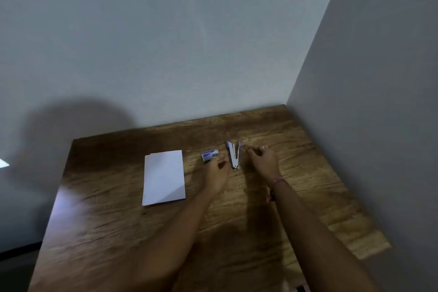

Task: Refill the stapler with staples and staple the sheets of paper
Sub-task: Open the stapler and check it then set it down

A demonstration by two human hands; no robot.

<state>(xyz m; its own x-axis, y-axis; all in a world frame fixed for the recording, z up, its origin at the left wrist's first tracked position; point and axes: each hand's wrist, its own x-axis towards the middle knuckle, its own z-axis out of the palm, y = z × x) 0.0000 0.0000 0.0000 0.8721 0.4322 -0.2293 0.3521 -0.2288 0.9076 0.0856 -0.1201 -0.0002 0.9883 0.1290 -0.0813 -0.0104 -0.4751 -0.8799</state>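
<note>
Stapler (234, 155) opened, staple box (209, 155) beside, paper (164, 177) left

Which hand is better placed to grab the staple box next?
Left. The left hand has its fingertips right at the staple box, while the right hand sits on the far side of the opened stapler, which lies between it and the box.

Paper (164, 178) left, staple box (209, 155) middle, stapler (234, 154) right.
</note>
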